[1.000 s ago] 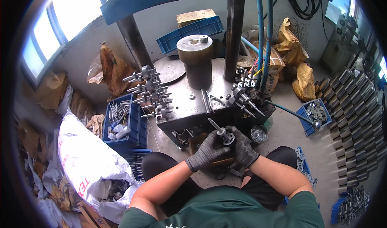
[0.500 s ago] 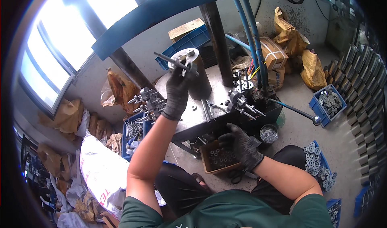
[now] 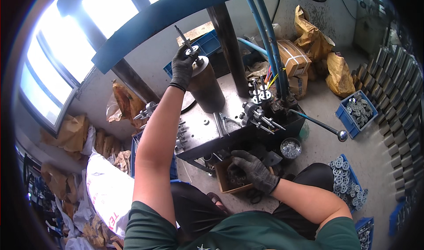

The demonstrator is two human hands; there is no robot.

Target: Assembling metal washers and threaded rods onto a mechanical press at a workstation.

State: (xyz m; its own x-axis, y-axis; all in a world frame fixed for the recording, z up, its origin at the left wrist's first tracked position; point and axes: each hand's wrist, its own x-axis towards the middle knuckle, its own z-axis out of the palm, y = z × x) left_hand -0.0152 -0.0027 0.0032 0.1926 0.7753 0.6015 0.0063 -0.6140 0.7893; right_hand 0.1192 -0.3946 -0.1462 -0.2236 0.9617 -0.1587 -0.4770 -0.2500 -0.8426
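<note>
My left hand (image 3: 182,68), in a dark grey glove, is closed round a metal shaft (image 3: 183,35) with a pale slotted disc (image 3: 191,50) on it. The shaft stands nearly upright over the flat top of a thick steel cylinder (image 3: 206,89); my fingers hide whether its lower end is seated there. Lower right, my right hand (image 3: 258,174), gloved too, hovers over a small cardboard box (image 3: 238,189) with dark rings inside. Its fingers are curled together, and what they may hold is hidden.
Blue press frame (image 3: 163,27) and dark posts surround the metal table. Shafts with discs (image 3: 260,116) lie at its right edge; pliers (image 3: 230,124) lie near the front. A ball-ended lever (image 3: 322,125) juts right. Blue crates of parts (image 3: 357,113) and a metal bowl (image 3: 291,148) stand on the floor.
My left hand has turned the shaft from slanting to nearly upright and brought it over the cylinder. My right hand has shifted left over the box, its fingers curling in.
</note>
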